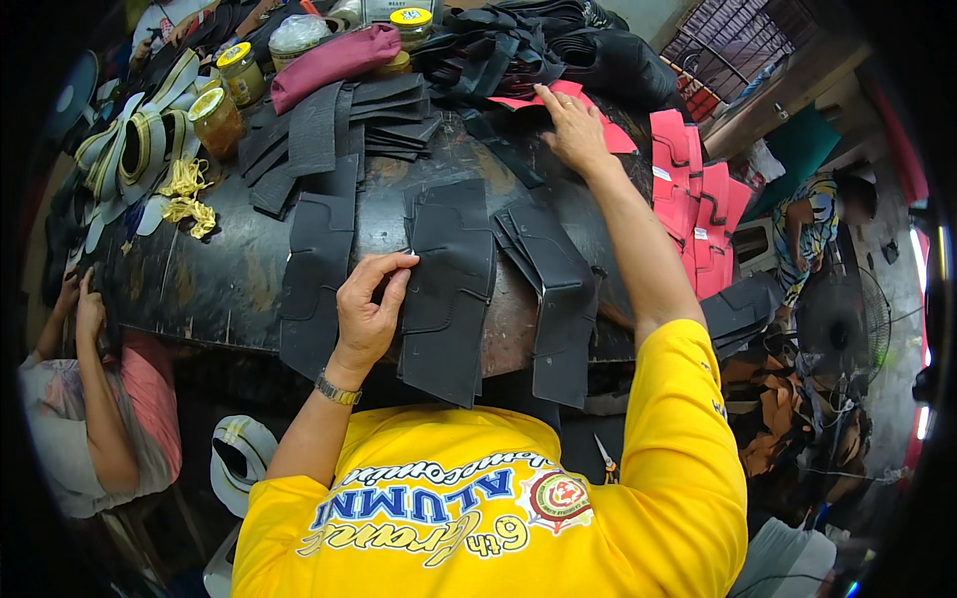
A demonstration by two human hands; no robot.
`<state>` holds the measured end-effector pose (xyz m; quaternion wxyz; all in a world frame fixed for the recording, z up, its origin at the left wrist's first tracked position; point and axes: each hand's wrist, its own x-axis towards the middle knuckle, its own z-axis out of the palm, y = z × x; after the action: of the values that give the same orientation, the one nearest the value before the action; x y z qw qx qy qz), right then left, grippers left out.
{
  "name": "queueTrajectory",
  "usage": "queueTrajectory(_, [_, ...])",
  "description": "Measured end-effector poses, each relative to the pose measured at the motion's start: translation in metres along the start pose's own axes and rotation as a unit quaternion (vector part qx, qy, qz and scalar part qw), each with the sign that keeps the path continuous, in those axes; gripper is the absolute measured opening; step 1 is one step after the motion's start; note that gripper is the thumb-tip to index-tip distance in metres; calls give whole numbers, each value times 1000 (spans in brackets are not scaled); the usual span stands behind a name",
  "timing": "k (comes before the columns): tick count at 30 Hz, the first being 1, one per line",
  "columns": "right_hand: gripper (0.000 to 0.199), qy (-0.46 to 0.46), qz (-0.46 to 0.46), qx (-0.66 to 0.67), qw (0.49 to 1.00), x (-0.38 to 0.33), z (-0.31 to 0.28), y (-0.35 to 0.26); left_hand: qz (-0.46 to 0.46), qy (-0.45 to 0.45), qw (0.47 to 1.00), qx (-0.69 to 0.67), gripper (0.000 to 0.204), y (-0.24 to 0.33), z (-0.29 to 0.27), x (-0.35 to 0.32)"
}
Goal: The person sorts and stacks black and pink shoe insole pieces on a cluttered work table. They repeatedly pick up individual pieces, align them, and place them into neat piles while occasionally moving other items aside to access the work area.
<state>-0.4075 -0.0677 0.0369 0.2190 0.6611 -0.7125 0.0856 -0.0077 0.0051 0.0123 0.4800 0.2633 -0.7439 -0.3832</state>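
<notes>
Across the near side of the dark tabletop (179, 289), seen from the head, black panels lie in a left stack (317, 284), a middle stack (449, 284) and a right stack (564, 309). The left hand (367, 299) is at the middle stack's left edge, thumb and forefinger pinched together; whether these fingers grip a panel or only a small pale bit cannot be told. The right hand (576, 128) reaches far, fingers loosely spread over a flat red piece (619, 138) beside a black heap (613, 70); whether they grasp it is unclear. The middle and right stacks jut past the near edge, so a brush in passing could, I judge, tip panels off. Dragging the red piece nearer might snag the crowding heap. Open room is best on the left, between the yellow tassels (187, 204) and the left stack; the gap between middle and right stacks is narrow, and glass jars (216, 124) hem in the far left
</notes>
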Motion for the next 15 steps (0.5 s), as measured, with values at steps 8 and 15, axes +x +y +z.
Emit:
queueTrajectory(8, [27, 56, 149, 178, 971, -16, 10, 11, -2, -4, 1000, -1, 15, -1, -2, 1])
queueTrajectory(15, [25, 202, 192, 444, 852, -73, -70, 31, 8, 28, 1000, -10, 20, 0, -2, 2])
